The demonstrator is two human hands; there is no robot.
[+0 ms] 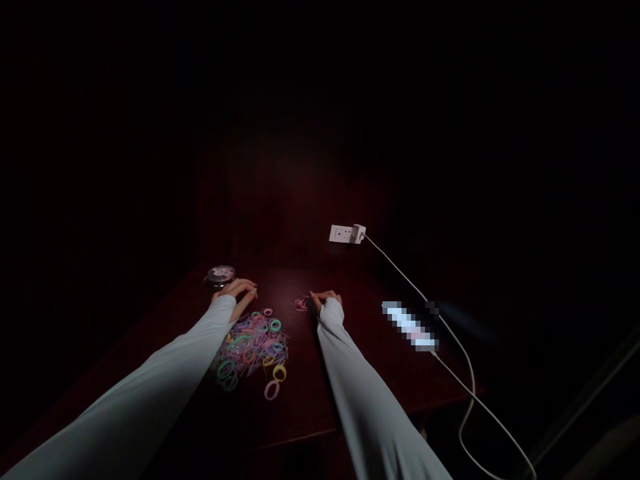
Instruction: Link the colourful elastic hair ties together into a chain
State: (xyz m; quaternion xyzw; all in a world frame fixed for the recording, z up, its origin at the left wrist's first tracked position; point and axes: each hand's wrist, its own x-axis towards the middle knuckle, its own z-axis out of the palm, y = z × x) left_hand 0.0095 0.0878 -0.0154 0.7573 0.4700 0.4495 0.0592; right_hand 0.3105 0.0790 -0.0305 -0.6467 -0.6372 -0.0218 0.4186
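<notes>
On the dark red table a pile of coloured hair ties [253,347] lies below my left hand, thick rings mixed with many thin bands. My left hand [237,291] is over the far edge of this pile, thumb and fingertips drawn together. Whatever may be between those fingertips is too small to make out. My right hand [327,298] is bent beside a small heap of pink bands [301,304], its fingertips brought together near the heap's right side. Any thing in that pinch cannot be told.
A round lidded container [221,275] stands behind my left hand. To the right lies a lit phone [407,325], blurred out, with a white cable [465,353] running over the table edge. A charger [358,233] sits in the wall socket [340,233]. The surroundings are very dark.
</notes>
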